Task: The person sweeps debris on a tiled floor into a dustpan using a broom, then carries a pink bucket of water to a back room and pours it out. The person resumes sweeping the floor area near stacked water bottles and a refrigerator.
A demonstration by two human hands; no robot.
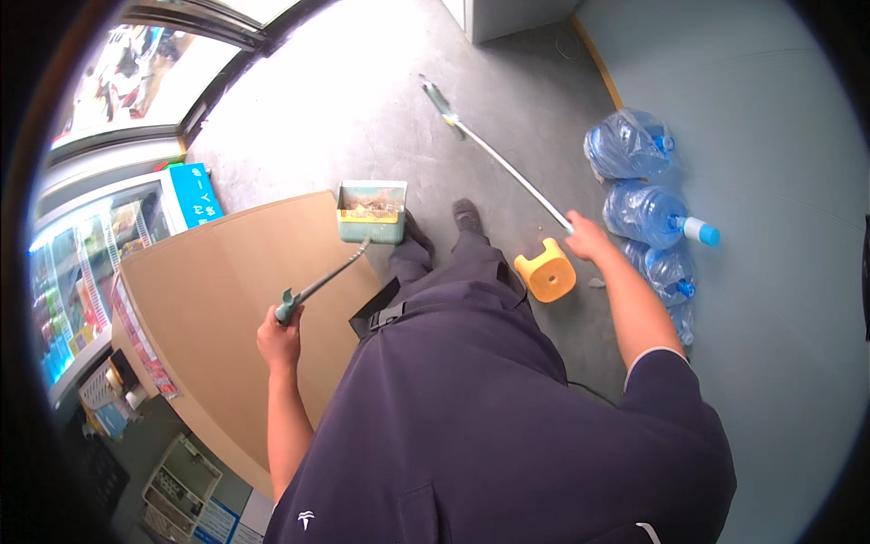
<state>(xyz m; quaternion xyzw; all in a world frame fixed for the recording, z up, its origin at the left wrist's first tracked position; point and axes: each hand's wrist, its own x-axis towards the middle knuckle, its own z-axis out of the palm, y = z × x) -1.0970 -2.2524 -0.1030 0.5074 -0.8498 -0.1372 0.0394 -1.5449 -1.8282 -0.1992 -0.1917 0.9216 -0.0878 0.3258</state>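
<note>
My left hand (280, 338) is closed around the grip of a long-handled dustpan (371, 231). The pan is pale green with a yellow strip and has debris in it; it hangs or stands just beyond my left foot, beside the counter. With my right hand (586, 236) I hold the upper end of a broom's light metal handle (513, 173). Its green head (440, 102) lies farther out over the grey floor, somewhat blurred. A yellow plastic stool (550, 273) is on the floor just below my right hand, close to my right leg.
Several large blue water bottles (646, 211) line the wall at right, some wrapped in clear plastic. At left are a light wooden counter (251, 272), a lit display fridge (88, 265) and a blue box (196, 194). A glass door frame (217, 88) is at upper left, a grey cabinet (520, 17) at the top.
</note>
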